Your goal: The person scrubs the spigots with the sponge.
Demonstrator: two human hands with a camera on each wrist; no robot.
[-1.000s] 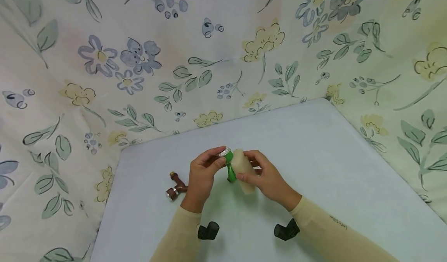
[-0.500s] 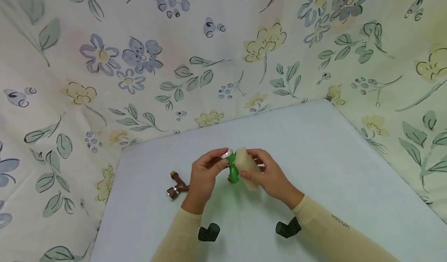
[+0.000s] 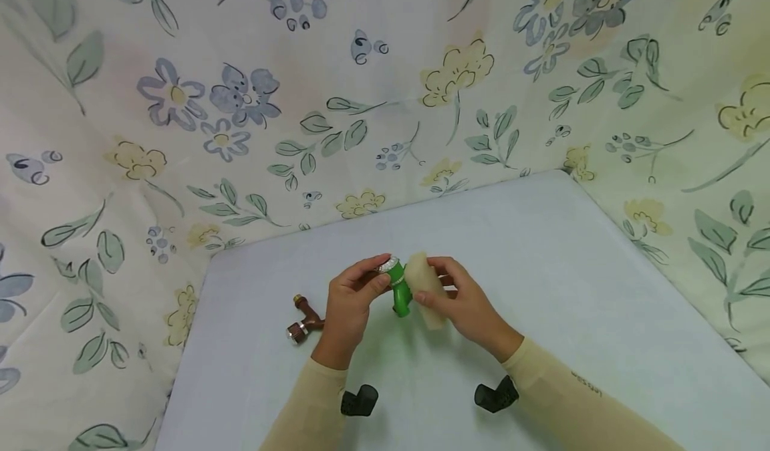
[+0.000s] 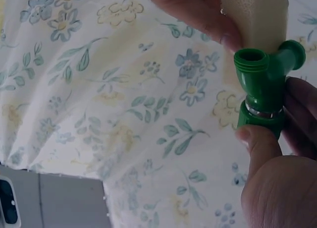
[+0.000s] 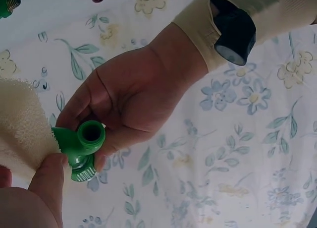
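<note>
A green plastic tap (image 3: 401, 297) with a ridged silver-topped knob is held up over the table. My left hand (image 3: 351, 298) grips it by the knob end, thumb on the near side. Against the tap's body lies a cream sponge (image 3: 423, 281), pinched between thumb and fingers of my right hand (image 3: 462, 302). From the left wrist, the tap's round opening (image 4: 250, 55) faces the camera, with the sponge (image 4: 257, 22) behind it. In the right wrist view the sponge's rough edge (image 5: 29, 121) overlaps the tap (image 5: 74, 144).
A brown tap (image 3: 308, 323) with a brass threaded end lies left of my left wrist, partly hidden by it. The white table (image 3: 511, 237) backs onto floral cloth (image 3: 385, 90). Another green threaded piece (image 5: 9, 4) shows at the right wrist view's corner.
Both hands have shifted slightly to the right with the tap and sponge. The tap has turned a little in my left hand, and the sponge has slid upward along it.
</note>
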